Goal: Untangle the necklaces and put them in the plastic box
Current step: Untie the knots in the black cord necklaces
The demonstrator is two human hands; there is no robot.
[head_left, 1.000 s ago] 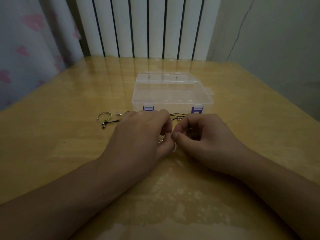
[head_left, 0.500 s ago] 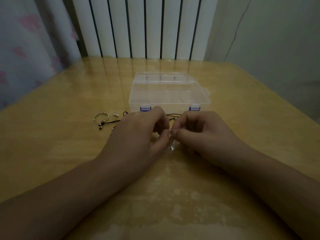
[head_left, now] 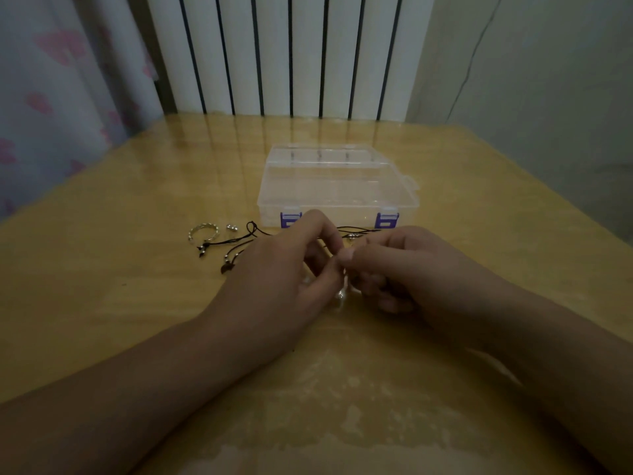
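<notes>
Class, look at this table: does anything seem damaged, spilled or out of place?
Yes. The table's glossy surface looks worn and patchy near the front edge, as if the coating has peeled. The black cords lie tangled beside the closed plastic box.

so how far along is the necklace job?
Done: nothing boxed; the plastic box looks latched and empty. In hand: left hand and right hand pinch the tangled necklaces between them. Left: black cords trail on the table, then boxing.
</notes>
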